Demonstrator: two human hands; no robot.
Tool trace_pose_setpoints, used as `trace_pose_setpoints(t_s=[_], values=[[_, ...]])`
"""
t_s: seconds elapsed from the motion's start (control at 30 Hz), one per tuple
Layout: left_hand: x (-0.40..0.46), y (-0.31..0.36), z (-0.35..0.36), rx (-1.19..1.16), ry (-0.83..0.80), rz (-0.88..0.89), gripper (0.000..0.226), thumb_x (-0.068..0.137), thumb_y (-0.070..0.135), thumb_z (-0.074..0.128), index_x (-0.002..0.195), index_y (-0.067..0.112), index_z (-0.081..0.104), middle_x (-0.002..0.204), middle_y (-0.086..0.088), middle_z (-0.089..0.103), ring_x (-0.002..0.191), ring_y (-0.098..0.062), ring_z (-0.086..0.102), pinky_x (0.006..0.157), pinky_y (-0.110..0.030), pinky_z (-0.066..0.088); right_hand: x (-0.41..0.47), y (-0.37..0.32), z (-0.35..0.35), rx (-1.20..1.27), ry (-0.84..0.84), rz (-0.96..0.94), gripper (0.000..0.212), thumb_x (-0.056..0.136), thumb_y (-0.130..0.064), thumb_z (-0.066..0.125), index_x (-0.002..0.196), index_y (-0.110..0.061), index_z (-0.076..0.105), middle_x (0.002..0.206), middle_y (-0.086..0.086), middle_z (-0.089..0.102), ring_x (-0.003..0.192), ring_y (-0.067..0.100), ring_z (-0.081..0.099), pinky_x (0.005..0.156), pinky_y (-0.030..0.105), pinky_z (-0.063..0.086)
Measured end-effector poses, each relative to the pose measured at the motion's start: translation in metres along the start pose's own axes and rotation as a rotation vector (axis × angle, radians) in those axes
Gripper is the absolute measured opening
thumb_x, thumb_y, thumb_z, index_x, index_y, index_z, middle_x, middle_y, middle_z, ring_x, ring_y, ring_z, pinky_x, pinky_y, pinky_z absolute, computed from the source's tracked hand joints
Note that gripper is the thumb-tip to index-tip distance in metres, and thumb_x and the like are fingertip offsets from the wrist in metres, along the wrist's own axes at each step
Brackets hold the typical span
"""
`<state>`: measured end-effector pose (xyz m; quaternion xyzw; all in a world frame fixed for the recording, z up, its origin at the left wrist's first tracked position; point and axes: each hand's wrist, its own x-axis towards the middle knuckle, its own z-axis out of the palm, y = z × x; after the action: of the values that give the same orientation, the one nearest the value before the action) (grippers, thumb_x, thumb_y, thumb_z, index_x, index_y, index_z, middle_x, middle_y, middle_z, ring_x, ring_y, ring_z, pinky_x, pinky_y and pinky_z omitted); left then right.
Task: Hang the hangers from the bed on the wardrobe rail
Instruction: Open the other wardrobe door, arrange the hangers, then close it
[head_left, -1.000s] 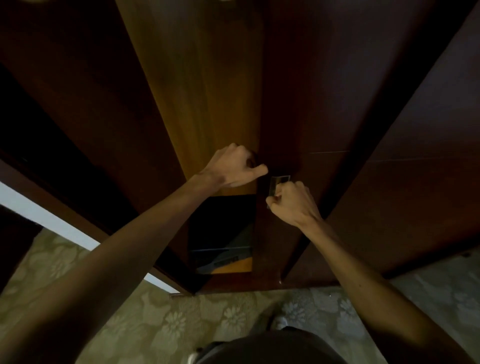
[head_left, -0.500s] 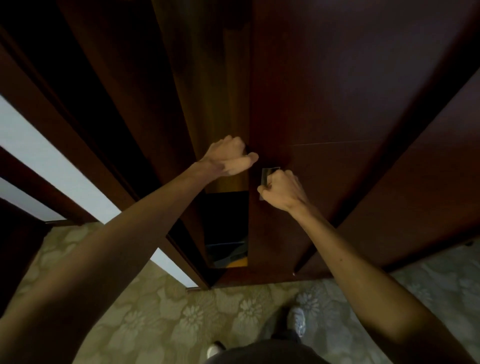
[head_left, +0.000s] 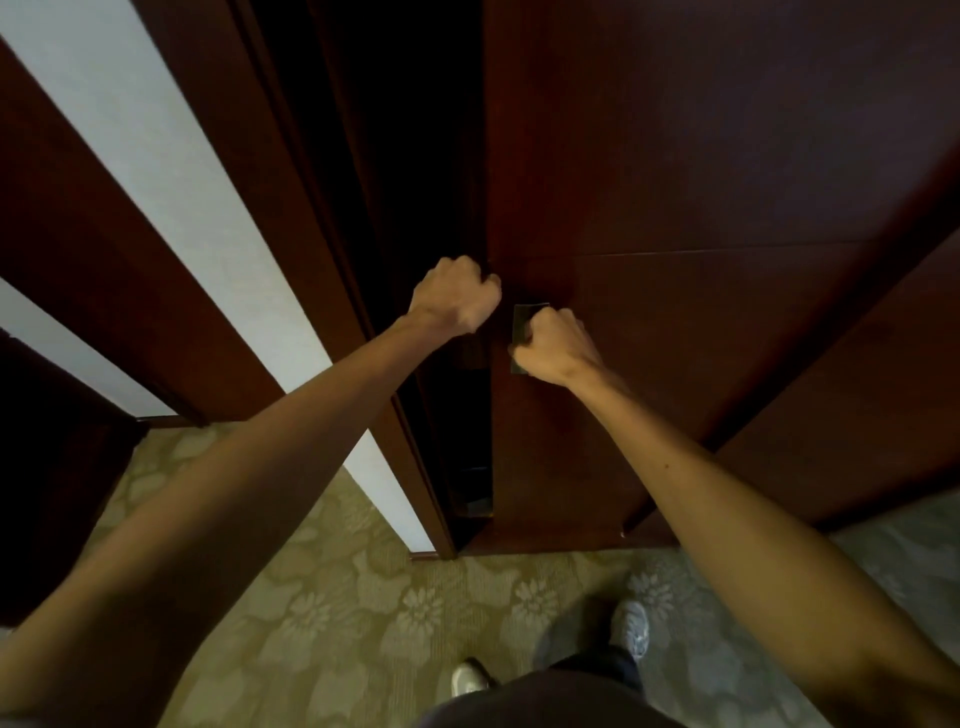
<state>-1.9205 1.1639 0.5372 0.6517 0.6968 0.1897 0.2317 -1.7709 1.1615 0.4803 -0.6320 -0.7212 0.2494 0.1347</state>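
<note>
I stand before the dark wooden wardrobe. My right hand (head_left: 553, 345) grips the metal handle (head_left: 521, 318) on the right door (head_left: 701, 156). My left hand (head_left: 454, 299) curls round the handle at the left door's edge (head_left: 470, 358), just left of the right hand. Between the two doors a narrow dark gap (head_left: 467, 441) shows a sliver of the inside. No hangers, rail or bed are in view.
Left of the wardrobe runs a white wall strip (head_left: 171, 171) between dark wood panels (head_left: 78, 218). A floral patterned carpet (head_left: 337, 597) covers the floor, and my shoes (head_left: 631, 629) stand close to the wardrobe base.
The gap between the doors has narrowed and the lit orange inside is hidden now. Both hands have kept their grips, and the view has swung to show more white wall on the left.
</note>
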Motion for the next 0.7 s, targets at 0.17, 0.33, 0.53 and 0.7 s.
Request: trace_pose_setpoints(t_s=[0.17,0.33,0.53,0.7], values=[[-0.011,-0.014,-0.009,0.046,-0.132,-0.141,0.030,0.095,0.021,0.046,0.078,0.003,0.063,0.071,-0.015,0.073,0.062,-0.024,0.074,0.074,-0.039,0.064,0.008,-0.029,0.013,0.027,-0.040,-0.020,0.022,0.082,-0.028,0.070,0.094,-0.008,0.070,0.091,0.008,0.071,0.085,0.029,0.071,0.073,0.042,0.061],[-0.016,-0.022,-0.019,0.144,-0.289,-0.260,0.032,0.103,0.020,0.043,0.084,0.003,0.063,0.068,-0.012,0.070,0.039,-0.013,0.065,0.040,-0.023,0.053,0.011,-0.053,0.026,0.024,-0.086,-0.061,0.021,0.078,-0.024,0.072,0.095,-0.011,0.072,0.086,0.008,0.072,0.084,0.028,0.072,0.073,0.041,0.061],[-0.022,-0.031,-0.019,0.161,-0.251,-0.209,0.040,0.100,0.014,0.047,0.068,0.008,0.068,0.053,-0.006,0.067,0.046,-0.010,0.066,0.048,-0.021,0.054,0.016,-0.075,0.040,0.023,-0.124,-0.085,0.009,0.080,-0.019,0.072,0.076,-0.016,0.065,0.071,0.003,0.068,0.069,0.022,0.070,0.057,0.032,0.058],[-0.028,-0.033,-0.009,0.268,-0.097,-0.183,0.036,0.106,0.018,0.041,0.100,0.001,0.072,0.086,-0.013,0.074,0.082,-0.023,0.075,0.079,-0.034,0.063,0.016,-0.085,0.048,-0.020,-0.142,-0.154,0.016,0.080,-0.017,0.075,0.090,-0.005,0.072,0.079,0.011,0.073,0.077,0.027,0.072,0.069,0.038,0.061]])
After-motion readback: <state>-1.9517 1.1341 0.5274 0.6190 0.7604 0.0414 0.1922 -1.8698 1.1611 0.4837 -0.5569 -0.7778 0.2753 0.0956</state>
